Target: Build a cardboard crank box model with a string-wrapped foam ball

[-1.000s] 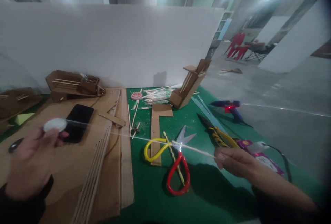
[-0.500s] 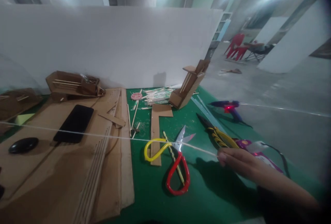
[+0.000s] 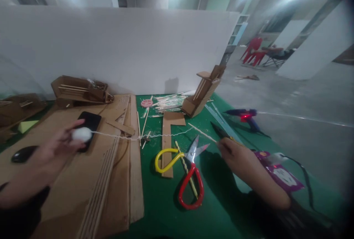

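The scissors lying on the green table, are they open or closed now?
Open: the two blades of the scissors are spread apart, like a V.

Near the centre of the green table (image 3: 160, 209), open scissors (image 3: 190, 156) with one yellow handle and one red, lying across a twisted yellowish stick (image 3: 183, 160) and an L-shaped cardboard strip (image 3: 166, 132). Farther back, a pile of thin sticks (image 3: 171, 102) between a round pink disc (image 3: 146, 103) and a tilted cardboard structure (image 3: 201, 93). On the left, over cardboard sheets (image 3: 118, 198), a black phone (image 3: 93, 121) and black mouse (image 3: 23, 154), with a cardboard box (image 3: 73, 90) at the far side. To the right, partly hidden pliers (image 3: 218, 130), a dark blue glue gun (image 3: 249, 116) glowing red, and a black cable (image 3: 306, 172). Beyond, a white panel (image 3: 118, 47) and, far right, red chairs (image 3: 254, 49).
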Available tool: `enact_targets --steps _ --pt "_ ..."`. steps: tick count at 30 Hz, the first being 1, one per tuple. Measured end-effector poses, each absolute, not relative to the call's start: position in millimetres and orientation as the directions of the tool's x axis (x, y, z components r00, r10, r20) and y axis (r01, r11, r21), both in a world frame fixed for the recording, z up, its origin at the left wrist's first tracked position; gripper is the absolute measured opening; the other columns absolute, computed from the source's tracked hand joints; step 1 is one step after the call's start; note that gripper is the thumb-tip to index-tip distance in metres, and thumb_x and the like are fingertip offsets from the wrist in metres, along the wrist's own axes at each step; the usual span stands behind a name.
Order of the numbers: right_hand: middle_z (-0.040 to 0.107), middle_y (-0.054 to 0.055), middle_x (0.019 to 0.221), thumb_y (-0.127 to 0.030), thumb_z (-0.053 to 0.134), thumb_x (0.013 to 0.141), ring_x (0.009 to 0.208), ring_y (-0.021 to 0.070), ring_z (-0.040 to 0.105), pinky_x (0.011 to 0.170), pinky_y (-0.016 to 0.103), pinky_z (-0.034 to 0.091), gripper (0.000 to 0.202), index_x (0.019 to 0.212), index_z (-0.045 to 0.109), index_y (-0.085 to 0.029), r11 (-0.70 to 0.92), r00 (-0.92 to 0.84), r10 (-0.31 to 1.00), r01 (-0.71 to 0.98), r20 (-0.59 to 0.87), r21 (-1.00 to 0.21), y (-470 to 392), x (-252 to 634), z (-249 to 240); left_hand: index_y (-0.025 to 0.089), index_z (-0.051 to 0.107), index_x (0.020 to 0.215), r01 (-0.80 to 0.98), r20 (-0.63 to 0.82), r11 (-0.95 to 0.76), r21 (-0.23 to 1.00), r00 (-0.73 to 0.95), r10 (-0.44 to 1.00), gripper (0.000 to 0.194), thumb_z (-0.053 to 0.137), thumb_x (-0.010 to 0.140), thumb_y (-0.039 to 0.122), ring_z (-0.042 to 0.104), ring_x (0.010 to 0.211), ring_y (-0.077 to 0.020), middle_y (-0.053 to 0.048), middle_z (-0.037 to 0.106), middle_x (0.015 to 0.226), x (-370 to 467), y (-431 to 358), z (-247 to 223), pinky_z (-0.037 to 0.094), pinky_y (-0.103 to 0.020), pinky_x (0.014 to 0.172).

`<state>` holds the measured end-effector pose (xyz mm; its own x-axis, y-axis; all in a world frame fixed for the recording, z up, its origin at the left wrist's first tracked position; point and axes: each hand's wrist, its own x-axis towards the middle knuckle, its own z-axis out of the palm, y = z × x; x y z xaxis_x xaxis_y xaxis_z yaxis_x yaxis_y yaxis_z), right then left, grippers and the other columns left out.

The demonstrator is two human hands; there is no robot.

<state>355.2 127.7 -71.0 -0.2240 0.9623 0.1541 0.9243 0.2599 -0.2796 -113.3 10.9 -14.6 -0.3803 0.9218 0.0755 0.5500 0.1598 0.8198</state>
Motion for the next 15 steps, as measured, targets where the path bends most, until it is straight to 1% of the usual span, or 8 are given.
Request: enact_targets --steps 2,4,5,6,9,12,13,15 --pt "0.067 0.017 0.093 -0.034 0.042 0.092 0.088 0.0345 0.062 0.079 0.048 0.046 0.027 0.093 0.061 -0.016 0.265 -0.225 0.955 0.939 0.195 -0.218 129.4 344.4 -68.9 0.033 0.041 0.140 0.493 0.007 0.129 0.861 -0.265 0.964 0.072 0.069 0.076 0.052 0.062 0.104 -0.0230 0.002 0.066 0.113 -81.7 9.3 -17.0 0.048 -0.026 0.084" --pt "0.064 0.019 0.111 -0.034 0.044 0.092 0.108 0.0370 0.055 0.094 0.052 0.040 0.029 0.105 0.061 -0.014 0.336 -0.277 0.929 0.910 0.246 -0.244 123.6 328.3 -61.8 0.033 0.050 0.134 0.433 -0.001 0.070 0.899 -0.158 0.988 0.070 0.077 0.070 0.044 0.064 0.100 -0.0239 -0.001 0.067 0.111 -52.3 6.8 -19.6 0.049 -0.025 0.083" --pt "0.063 0.018 0.115 -0.033 0.044 0.093 0.111 0.0349 0.054 0.097 0.051 0.039 0.030 0.109 0.061 -0.015 0.409 -0.333 0.903 0.859 0.270 -0.308 117.7 318.1 -56.6 0.031 0.055 0.129 0.381 0.021 0.026 0.924 -0.121 0.992 0.064 0.077 0.070 0.042 0.064 0.102 -0.0252 -0.004 0.067 0.111 -39.7 5.2 -20.3 0.049 -0.026 0.083" --pt "0.063 0.016 0.116 -0.033 0.044 0.094 0.112 0.0313 0.055 0.098 0.048 0.041 0.030 0.112 0.060 -0.015 0.493 -0.409 0.870 0.757 0.276 -0.430 110.5 306.6 -50.8 0.029 0.059 0.124 0.324 0.011 0.011 0.946 -0.065 0.998 0.058 0.078 0.071 0.040 0.062 0.105 -0.0264 -0.006 0.066 0.112 -28.7 3.6 -20.4 0.050 -0.026 0.083" --pt "0.058 0.011 0.129 -0.029 0.047 0.095 0.114 0.0230 0.057 0.098 0.040 0.045 0.039 0.132 0.047 -0.020 0.480 -0.619 0.773 0.427 0.139 -0.767 86.5 268.2 -33.2 0.028 0.062 0.119 0.119 -0.090 0.082 0.990 0.065 0.994 0.042 0.070 0.080 0.040 0.060 0.106 -0.0261 -0.009 0.063 0.117 -4.0 0.7 -17.2 0.051 -0.029 0.083" --pt "0.045 0.012 0.143 -0.024 0.053 0.092 0.127 0.0205 0.047 0.105 0.037 0.040 0.060 0.147 0.027 -0.020 0.427 -0.763 0.626 0.164 0.160 -0.889 72.1 234.5 -24.3 0.026 0.062 0.118 -0.040 -0.169 0.185 0.982 0.249 0.954 0.039 0.066 0.084 0.045 0.060 0.087 -0.0196 -0.007 0.064 0.100 9.4 2.9 -14.2 0.049 -0.026 0.076" --pt "0.048 0.013 0.140 -0.024 0.053 0.092 0.125 0.0201 0.048 0.104 0.036 0.041 0.060 0.146 0.027 -0.019 0.424 -0.790 0.587 0.114 0.177 -0.899 70.8 226.4 -24.2 0.026 0.062 0.119 -0.075 -0.178 0.210 0.975 0.310 0.934 0.040 0.065 0.084 0.046 0.058 0.081 -0.0171 -0.006 0.064 0.097 11.7 4.3 -14.3 0.048 -0.025 0.074" --pt "0.062 0.010 0.115 -0.024 0.048 0.095 0.103 0.0178 0.059 0.090 0.032 0.048 0.040 0.134 0.043 -0.016 0.415 -0.812 0.556 0.086 0.178 -0.906 72.6 216.4 -27.8 0.024 0.061 0.121 -0.150 -0.176 0.249 0.957 0.382 0.907 0.045 0.067 0.083 0.047 0.055 0.074 -0.0137 -0.006 0.064 0.095 13.4 7.0 -16.1 0.046 -0.023 0.070"
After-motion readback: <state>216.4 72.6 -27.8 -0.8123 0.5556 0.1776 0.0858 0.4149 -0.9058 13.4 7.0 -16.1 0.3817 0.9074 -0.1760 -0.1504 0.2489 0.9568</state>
